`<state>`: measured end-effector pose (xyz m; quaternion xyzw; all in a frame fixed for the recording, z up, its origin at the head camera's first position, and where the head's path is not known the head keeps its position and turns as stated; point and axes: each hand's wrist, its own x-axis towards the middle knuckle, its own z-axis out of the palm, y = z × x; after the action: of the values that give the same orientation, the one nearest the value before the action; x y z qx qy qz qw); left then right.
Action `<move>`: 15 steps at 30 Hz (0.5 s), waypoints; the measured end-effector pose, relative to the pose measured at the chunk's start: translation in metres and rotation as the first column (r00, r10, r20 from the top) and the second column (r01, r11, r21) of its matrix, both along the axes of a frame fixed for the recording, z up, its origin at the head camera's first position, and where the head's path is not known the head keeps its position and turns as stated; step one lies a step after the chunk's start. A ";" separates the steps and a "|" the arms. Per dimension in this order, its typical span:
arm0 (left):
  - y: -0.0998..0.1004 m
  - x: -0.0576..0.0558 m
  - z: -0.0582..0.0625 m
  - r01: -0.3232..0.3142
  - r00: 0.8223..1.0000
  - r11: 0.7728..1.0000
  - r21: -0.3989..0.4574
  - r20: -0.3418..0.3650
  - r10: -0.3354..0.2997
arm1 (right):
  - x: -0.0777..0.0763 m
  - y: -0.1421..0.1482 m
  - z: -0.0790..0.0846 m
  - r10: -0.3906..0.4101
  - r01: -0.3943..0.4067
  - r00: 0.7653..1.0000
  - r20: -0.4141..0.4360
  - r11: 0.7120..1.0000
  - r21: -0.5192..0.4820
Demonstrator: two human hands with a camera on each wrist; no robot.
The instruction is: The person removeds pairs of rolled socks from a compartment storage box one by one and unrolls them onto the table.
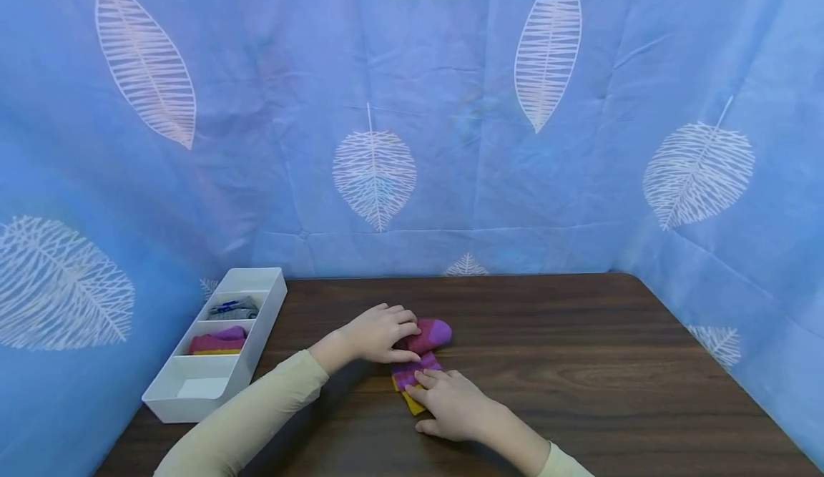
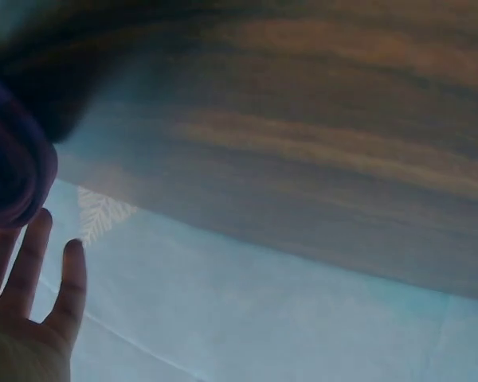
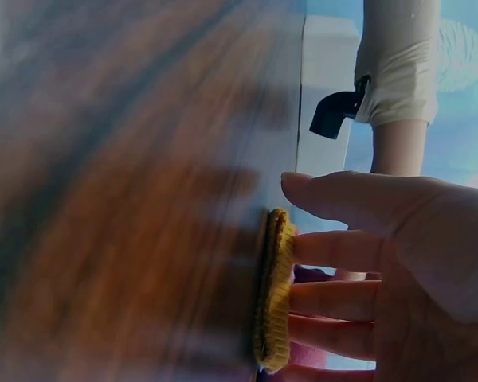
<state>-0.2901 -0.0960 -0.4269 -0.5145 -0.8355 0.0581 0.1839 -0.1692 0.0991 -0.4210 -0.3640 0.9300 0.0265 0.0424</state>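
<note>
A pair of striped socks, maroon and purple with yellow cuffs, lies folded on the table. My left hand rests over the left side of the foot part, its fingertips on the fabric. The purple toe points right. In the left wrist view, the left hand shows fairly straight, spread fingers by a dark rounded sock end; its thumb is hidden. Nearer the front, my right hand touches the cuff part with extended fingertips. The right wrist view shows those fingers straight against the yellow cuff.
At the table's left stands a white divided box. One compartment holds folded maroon and yellow socks, another a grey bundle with blue. The brown wooden table meets a blue leaf-print curtain behind and at the sides.
</note>
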 end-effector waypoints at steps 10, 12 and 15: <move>0.005 -0.020 -0.003 0.019 0.996 1.000 0.009 -0.082 -0.018 | 0.001 -0.003 0.002 -0.033 0.033 0.999 0.002 0.999 0.018; 0.003 -0.023 -0.001 0.007 0.997 1.000 0.012 -0.077 -0.006 | 0.002 -0.005 0.001 -0.038 0.038 0.999 0.001 0.999 0.013; -0.001 -0.028 0.001 -0.020 0.998 1.000 0.014 -0.064 0.021 | 0.002 -0.008 0.000 -0.038 0.038 0.999 -0.009 0.999 0.009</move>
<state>-0.3176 -0.0968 -0.4261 -0.5026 -0.8348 0.0707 0.2133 -0.1671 0.0915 -0.4208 -0.3459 0.9369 0.0316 0.0403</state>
